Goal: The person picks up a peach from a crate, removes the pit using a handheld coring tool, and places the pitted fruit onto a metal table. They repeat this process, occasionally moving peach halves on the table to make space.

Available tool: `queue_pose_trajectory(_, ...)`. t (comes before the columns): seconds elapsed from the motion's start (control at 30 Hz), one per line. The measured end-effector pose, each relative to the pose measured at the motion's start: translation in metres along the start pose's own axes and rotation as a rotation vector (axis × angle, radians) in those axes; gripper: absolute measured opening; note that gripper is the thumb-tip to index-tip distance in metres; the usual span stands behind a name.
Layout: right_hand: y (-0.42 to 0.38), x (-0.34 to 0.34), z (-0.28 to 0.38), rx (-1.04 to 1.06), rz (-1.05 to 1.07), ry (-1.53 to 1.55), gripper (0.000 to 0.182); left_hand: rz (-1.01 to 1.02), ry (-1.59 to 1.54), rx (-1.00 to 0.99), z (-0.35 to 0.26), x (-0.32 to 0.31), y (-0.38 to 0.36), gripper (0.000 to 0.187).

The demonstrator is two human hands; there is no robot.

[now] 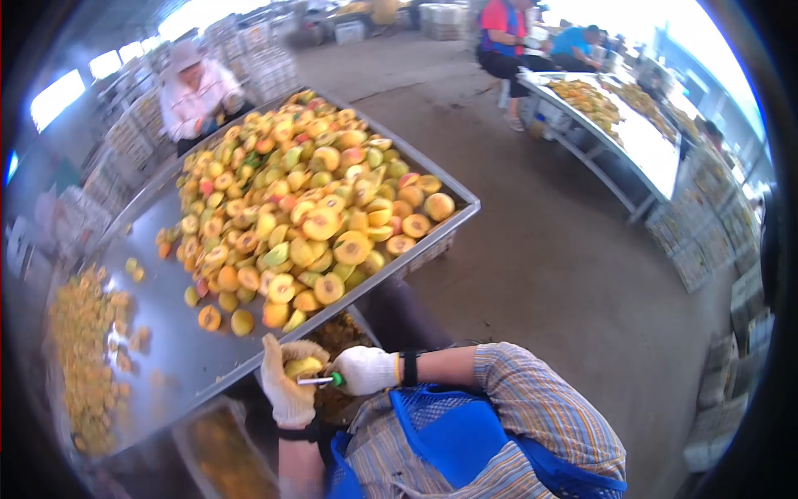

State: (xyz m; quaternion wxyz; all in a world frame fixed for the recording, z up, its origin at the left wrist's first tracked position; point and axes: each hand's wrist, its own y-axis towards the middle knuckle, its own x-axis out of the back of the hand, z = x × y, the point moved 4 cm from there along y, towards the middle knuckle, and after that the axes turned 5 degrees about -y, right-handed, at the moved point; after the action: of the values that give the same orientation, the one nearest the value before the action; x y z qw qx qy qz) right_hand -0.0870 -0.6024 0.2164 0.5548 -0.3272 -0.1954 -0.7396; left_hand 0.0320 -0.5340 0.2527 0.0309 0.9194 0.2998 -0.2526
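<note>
My left hand, in a pale knit glove, is closed around a yellow fruit half at the near edge of the metal table. In my right hand, also gloved, is a tool with a green collar and a metal shaft; its shaft points left, just below the fruit. A large heap of halved yellow and orange fruit lies on the table beyond my hands. Smaller pieces are spread at the table's left side.
Across the table a person in a light hat works. Bins of fruit scraps stand under the near edge. At the right are another fruit table, seated people and stacked crates.
</note>
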Motion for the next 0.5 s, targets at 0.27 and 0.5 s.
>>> queue_pose_trajectory(0.27, 0.014, 0.007, -0.012, -0.015, -0.014, -0.355, 0.024, -0.172, 0.076, 0.007, 0.021, 0.013, -0.001, 0.061)
queue_pose_trajectory(0.5, 0.011, -0.015, -0.008, -0.03, 0.167, -0.101, 0.026, -0.124, -0.329, 0.012, 0.027, 0.016, 0.0, 0.059)
